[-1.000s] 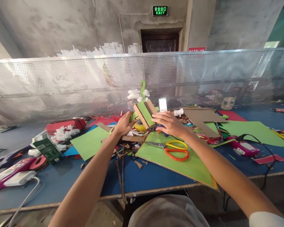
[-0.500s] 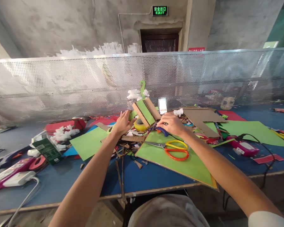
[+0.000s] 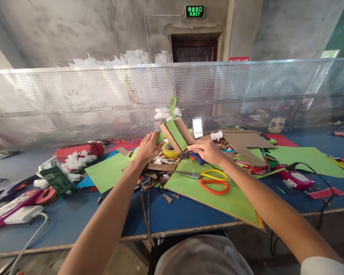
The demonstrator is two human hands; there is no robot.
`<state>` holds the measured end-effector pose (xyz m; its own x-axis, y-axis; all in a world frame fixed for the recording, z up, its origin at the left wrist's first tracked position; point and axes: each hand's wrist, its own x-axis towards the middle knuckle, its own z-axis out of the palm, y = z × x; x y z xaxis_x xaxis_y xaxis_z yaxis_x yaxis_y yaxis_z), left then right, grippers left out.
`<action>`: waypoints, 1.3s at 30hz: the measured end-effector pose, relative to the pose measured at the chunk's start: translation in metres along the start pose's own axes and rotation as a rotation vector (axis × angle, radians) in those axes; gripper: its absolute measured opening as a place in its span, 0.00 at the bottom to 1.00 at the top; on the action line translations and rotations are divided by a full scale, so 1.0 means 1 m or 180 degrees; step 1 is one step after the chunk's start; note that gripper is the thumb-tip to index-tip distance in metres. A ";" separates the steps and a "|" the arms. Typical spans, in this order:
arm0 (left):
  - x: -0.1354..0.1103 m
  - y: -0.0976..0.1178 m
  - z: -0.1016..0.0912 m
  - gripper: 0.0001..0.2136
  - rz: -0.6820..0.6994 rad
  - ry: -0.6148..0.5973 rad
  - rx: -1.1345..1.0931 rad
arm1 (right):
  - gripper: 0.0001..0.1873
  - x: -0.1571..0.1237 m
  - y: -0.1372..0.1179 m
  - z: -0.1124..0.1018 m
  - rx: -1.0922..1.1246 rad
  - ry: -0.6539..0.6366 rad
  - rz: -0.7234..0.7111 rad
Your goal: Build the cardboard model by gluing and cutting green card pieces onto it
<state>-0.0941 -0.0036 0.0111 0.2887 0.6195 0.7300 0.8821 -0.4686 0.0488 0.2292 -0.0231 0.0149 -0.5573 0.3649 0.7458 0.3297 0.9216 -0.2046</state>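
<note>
A small cardboard model point(image 3: 175, 134) with green paper strips stands tilted in the middle, a curled green paper piece point(image 3: 173, 105) and white tissue tufts point(image 3: 162, 113) behind it. My left hand point(image 3: 149, 147) is closed on the model's green side piece at the left; some fingertips are hidden. At the lower right corner, the fingers of my right hand point(image 3: 208, 150) are pinched together against the model. Just under that hand lies a blue glue gun point(image 3: 197, 158) with an orange trigger. A roll of yellow tape point(image 3: 169, 151) sits between the hands, partly behind the model.
Scissors point(image 3: 215, 181) with yellow and orange handles lie on a green-covered board point(image 3: 212, 202) in front. Brown cardboard point(image 3: 245, 143) and a magenta power strip point(image 3: 296, 178) are on the right. A green box point(image 3: 57, 179) stands left. A perforated metal screen point(image 3: 103, 103) runs behind.
My right hand has shifted slightly left, its fingertips now at the model's lower corner. My left hand and the model stay nearly in place.
</note>
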 end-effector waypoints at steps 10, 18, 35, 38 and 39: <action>0.000 0.001 -0.004 0.21 -0.0068 0.0083 0.0024 | 0.23 -0.001 0.002 -0.005 0.0266 0.0539 0.0735; 0.000 -0.002 -0.004 0.24 -0.0132 0.0028 0.0041 | 0.16 -0.001 0.012 -0.002 0.0674 0.0037 0.0865; 0.002 0.016 -0.004 0.23 -0.0015 0.0081 -0.0019 | 0.26 -0.001 0.016 0.002 0.1285 -0.0701 0.1573; 0.002 0.018 -0.003 0.23 -0.0044 0.0067 0.0042 | 0.30 0.001 0.004 0.005 0.1467 -0.1110 0.1770; 0.002 0.019 -0.004 0.22 -0.0056 0.0079 0.0061 | 0.31 0.001 0.000 0.007 0.1470 -0.1072 0.1802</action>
<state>-0.0783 -0.0131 0.0162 0.2640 0.6115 0.7459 0.8939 -0.4455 0.0489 0.2236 -0.0213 0.0116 -0.6242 0.7454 0.2341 0.3237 0.5194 -0.7908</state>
